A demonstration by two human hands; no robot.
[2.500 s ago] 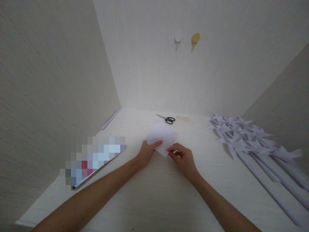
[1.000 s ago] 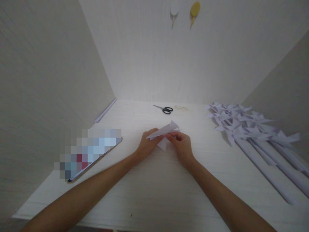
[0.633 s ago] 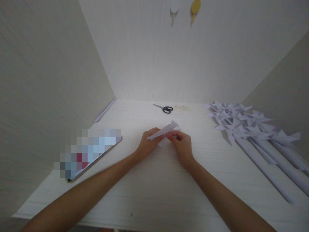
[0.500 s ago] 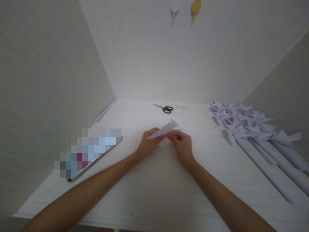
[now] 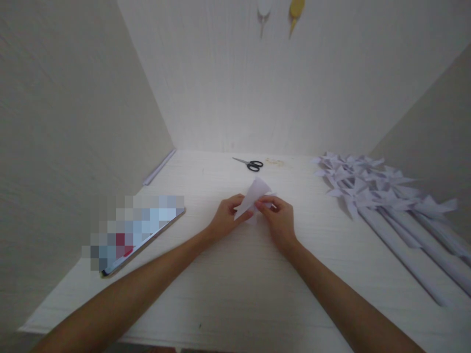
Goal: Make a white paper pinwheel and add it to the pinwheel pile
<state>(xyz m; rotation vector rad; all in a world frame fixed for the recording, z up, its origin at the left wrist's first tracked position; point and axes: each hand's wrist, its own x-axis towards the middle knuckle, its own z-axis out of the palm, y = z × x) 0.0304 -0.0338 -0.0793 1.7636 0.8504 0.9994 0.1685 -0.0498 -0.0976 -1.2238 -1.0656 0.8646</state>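
Working surface: we are leaning over the white table (image 5: 228,294), beneath our fingers.
Left hand (image 5: 225,218): pinching the folded paper (image 5: 253,196).
Right hand (image 5: 280,219): fingers clamping its right edge.
Scissors (image 5: 250,163): lying beyond our fingertips.

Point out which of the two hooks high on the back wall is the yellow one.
The yellow hook is the right-hand one; the hook beside it on the left is white.

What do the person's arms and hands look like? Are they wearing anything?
Both arms are bare right up to the picture's edge: no sleeves show. The left hand and right hand wear no gloves, and no watch, bracelet or ring shows.
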